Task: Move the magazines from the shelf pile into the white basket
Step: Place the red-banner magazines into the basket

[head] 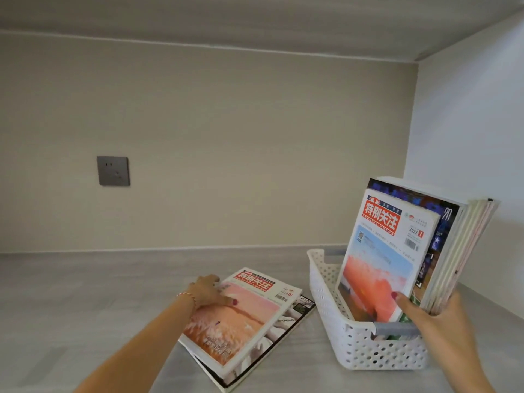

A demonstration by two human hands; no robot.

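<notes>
Socket on the back wall; left hand flat and open on the shelf pile, two magazines, top cover pink-orange with a red masthead; white basket, perforated, holding upright magazines gripped by the right hand

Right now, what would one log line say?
left hand on pile's top magazine | right hand steadying magazines upright in basket
</notes>
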